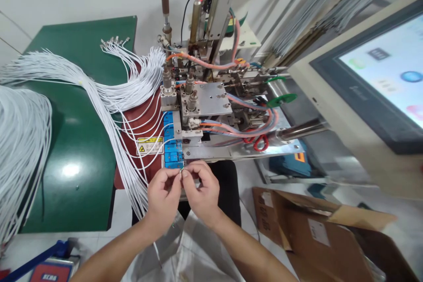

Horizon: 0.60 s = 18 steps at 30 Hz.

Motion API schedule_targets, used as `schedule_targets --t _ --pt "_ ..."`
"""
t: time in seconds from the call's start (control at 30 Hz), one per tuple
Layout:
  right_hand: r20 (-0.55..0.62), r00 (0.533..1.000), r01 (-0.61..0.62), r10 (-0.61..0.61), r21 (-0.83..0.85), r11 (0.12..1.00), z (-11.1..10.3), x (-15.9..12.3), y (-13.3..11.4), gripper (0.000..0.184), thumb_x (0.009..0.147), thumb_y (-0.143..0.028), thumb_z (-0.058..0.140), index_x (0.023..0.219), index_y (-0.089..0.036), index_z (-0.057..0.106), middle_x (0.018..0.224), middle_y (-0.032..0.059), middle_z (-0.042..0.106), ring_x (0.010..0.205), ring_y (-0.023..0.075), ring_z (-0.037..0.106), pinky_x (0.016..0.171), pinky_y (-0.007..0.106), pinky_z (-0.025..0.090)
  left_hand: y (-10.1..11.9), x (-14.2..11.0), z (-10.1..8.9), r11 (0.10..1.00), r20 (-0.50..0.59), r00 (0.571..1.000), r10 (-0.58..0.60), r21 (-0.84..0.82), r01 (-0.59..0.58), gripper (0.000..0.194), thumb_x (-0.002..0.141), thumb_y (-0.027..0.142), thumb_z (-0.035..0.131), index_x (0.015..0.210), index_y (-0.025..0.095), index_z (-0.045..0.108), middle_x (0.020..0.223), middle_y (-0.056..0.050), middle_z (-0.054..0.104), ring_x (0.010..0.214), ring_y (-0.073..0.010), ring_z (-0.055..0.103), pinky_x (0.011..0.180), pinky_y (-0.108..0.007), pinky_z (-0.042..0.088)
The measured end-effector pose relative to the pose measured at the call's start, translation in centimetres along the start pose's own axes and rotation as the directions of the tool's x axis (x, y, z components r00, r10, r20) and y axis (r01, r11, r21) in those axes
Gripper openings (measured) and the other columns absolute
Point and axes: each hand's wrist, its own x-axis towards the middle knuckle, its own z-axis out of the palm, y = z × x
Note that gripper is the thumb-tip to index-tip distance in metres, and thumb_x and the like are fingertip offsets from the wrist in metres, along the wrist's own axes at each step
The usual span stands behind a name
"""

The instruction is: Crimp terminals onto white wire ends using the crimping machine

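Observation:
My left hand (164,196) and my right hand (202,191) meet at the front of the machine, thumbs and forefingers pinched together. Between them is the end of a white cable, with tiny green and white wire tips (181,170) showing above the fingertips. The fingers hide most of this end. Just beyond my hands is a row of blue clamp blocks (172,146), and several white cables run into it from the left. A large bundle of white cables (110,97) lies to the left, its strands hanging down beside my left hand.
Another white cable pile (23,150) lies on the green table (82,176). The machine's metal plate (211,99) carries air fittings and hoses. A solder spool (277,92) and red-handled scissors (261,142) are at right. A touchscreen (386,66) overhangs cardboard boxes (317,238).

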Motion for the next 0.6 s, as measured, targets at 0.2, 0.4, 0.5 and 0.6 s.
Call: schedule_targets --t 0.2,0.4,0.5,0.6 --pt "0.262 0.939 0.257 -0.225 -0.097 0.961 -2.0 1.8 -0.1 0.007 0.076 -0.016 0.052 0.07 -0.019 0.056 0.068 0.0026 0.056 0.065 0.0145 0.054 0.059 0.027 0.044 0.6 0.8 -1.6 0.975 0.147 0.983 0.112 0.176 -0.137 0.012 0.081 0.022 0.051 0.081 0.016 0.062 0.075 -0.002 0.06 0.067 -0.0119 0.058 0.061 -0.022 0.048" --pt "0.601 0.788 0.263 -0.132 -0.135 0.955 -3.4 3.6 -0.5 0.01 0.074 -0.013 0.052 0.066 -0.018 0.056 0.064 0.0 0.054 0.062 0.0124 0.05 0.057 0.024 0.04 1.9 2.1 -3.7 0.874 0.467 0.874 0.136 0.36 -0.328 0.016 0.08 0.015 0.05 0.078 0.019 0.064 0.076 0.0 0.062 0.069 -0.0104 0.057 0.064 -0.021 0.044" --pt "0.486 0.87 0.142 -0.087 -0.078 0.987 -2.6 3.0 -0.3 0.012 0.075 -0.016 0.052 0.064 -0.018 0.056 0.063 -0.0001 0.054 0.06 0.0119 0.049 0.055 0.024 0.039 1.7 2.3 -3.4 0.908 0.396 0.915 0.079 0.351 -0.231 0.012 0.079 0.018 0.052 0.076 0.019 0.063 0.068 0.001 0.058 0.061 -0.0093 0.055 0.057 -0.02 0.042" --pt "0.245 0.969 -0.041 0.031 0.037 0.999 -1.4 1.9 0.1 0.019 0.079 -0.022 0.052 0.061 -0.018 0.055 0.06 -0.0002 0.052 0.057 0.0117 0.048 0.053 0.024 0.039 1.0 2.1 -2.6 0.976 0.207 0.978 0.032 0.203 -0.075 0.01 0.079 0.024 0.054 0.08 0.018 0.062 0.068 0.002 0.055 0.053 -0.0078 0.053 0.052 -0.02 0.044"
